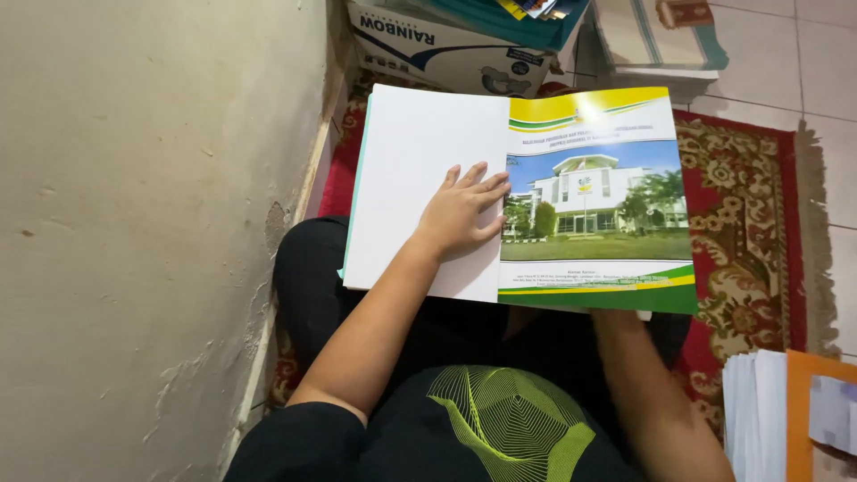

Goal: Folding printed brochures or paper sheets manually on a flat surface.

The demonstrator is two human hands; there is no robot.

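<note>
Setting: a tiled floor (830, 80) beside a rough plastered wall (134, 223), with a red patterned rug (741, 232) spread along the foot of the wall; the person sits on the rug in dark clothes, legs folded.

Booklet: a large open booklet (428, 134) lies across the person's lap, over the rug's near-wall half. Its left half is a blank white page; its right half is a glossy cover (594, 192) with yellow and green bands and a photograph of a white building among trees.

Long axis: opened out, the booklet runs widest from the wall side toward the rug's far edge; its spine fold runs away from the person, just at the left hand's fingertips.

Direction from the hands: the booklet sits straight ahead of the body, and both arms reach it; the left one lies on top of it, the right one goes beneath.

Left hand (460, 214): flat and open, palm down, fingers slightly spread, pressing the white page beside the fold, fingertips touching the cover's edge.

Right hand: hidden under the booklet's near right corner; only the forearm (661, 402) shows, so whether it grips or merely props the booklet cannot be told.

Around: a cardboard box (446, 49) stands just beyond the booklet's far edge, folded cloth (661, 36) lies on the tiles beside it, and a stack of white papers (754, 411) with an orange folder (817, 415) rests at the rug's near right corner.
</note>
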